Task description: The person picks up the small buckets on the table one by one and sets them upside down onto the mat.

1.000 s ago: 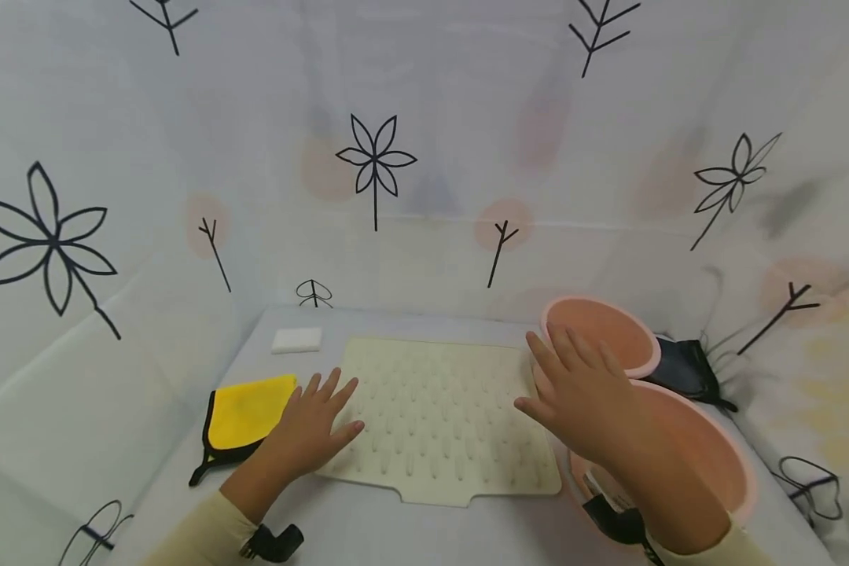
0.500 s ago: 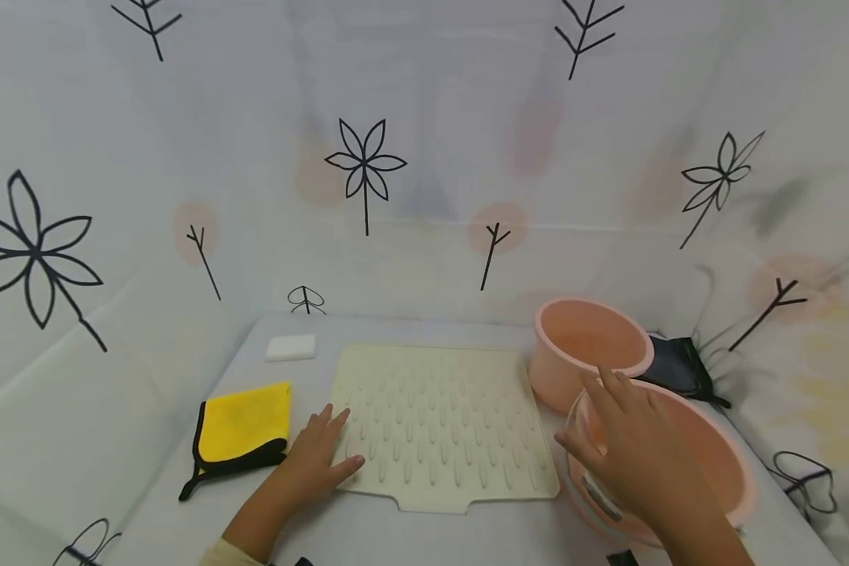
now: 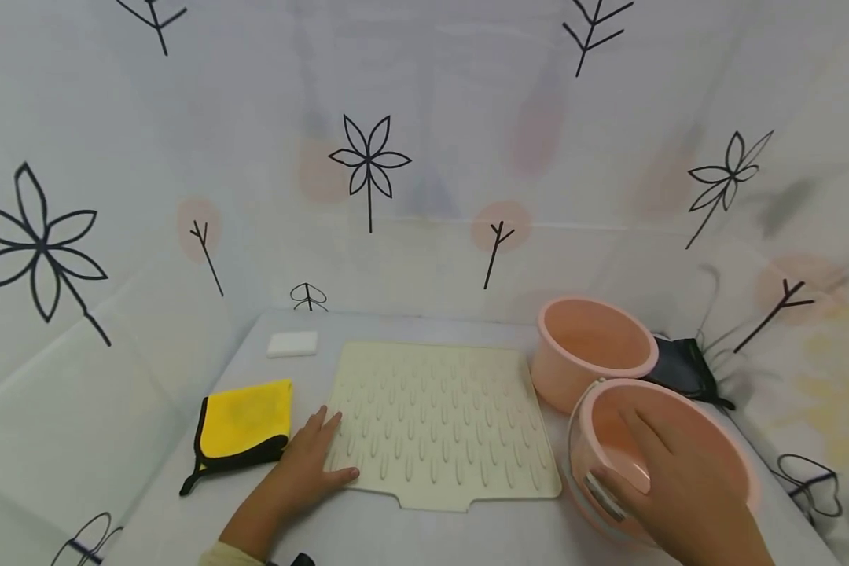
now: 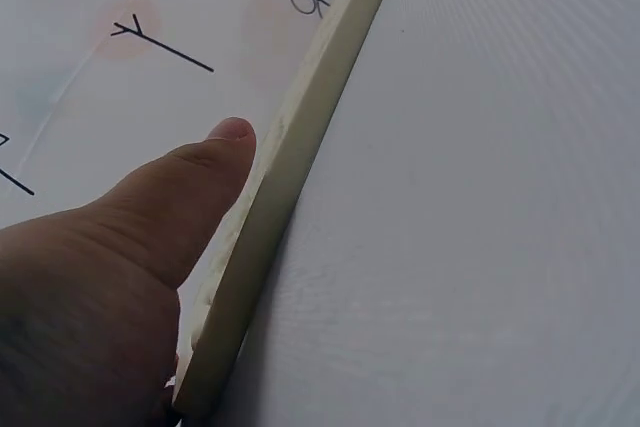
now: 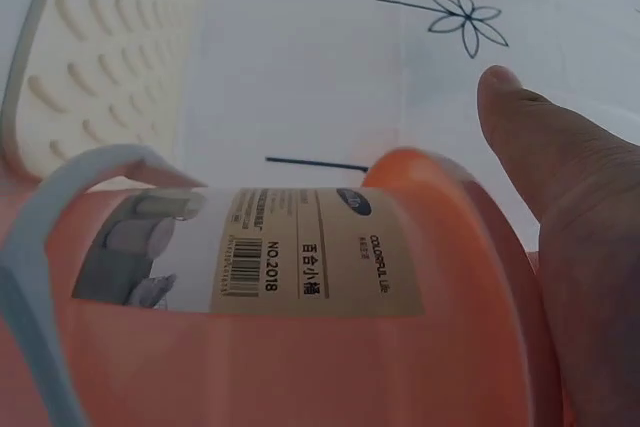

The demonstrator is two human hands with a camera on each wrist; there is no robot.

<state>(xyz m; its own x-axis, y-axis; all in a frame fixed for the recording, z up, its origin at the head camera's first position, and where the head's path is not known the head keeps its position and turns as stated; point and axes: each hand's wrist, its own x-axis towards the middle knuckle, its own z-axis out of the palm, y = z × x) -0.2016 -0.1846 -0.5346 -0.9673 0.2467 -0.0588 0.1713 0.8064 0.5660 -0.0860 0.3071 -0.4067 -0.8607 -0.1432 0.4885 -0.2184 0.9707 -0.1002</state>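
Note:
A cream washboard [image 3: 439,417] with rows of raised oblong ridges lies flat on the table. My left hand [image 3: 307,460] is at its left edge, fingers extended, and the thumb points along the near corner. In the left wrist view that thumb [image 4: 200,182] shows over the board's thick edge [image 4: 265,202]. My right hand [image 3: 679,479] is over the mouth of the nearer pink bucket [image 3: 594,448], its fingers stretched down toward the inside. The right wrist view shows the thumb [image 5: 530,127] raised beyond the rim; the other fingers are hidden there. A paper label [image 5: 290,252] covers the bucket's side, near its pale handle [image 5: 40,277].
Behind the nearer bucket stands a second pink bucket [image 3: 562,373], with a dark cloth [image 3: 682,369] to its right. A folded yellow cloth with black trim [image 3: 248,420] lies left of the board. Farther back is a small white block [image 3: 292,343]. Patterned fabric [image 3: 424,157] surrounds the table.
My right hand has moved down and to the right, from in front of the far bucket to the nearer one's mouth. My left hand has lowered slightly to the board's left edge.

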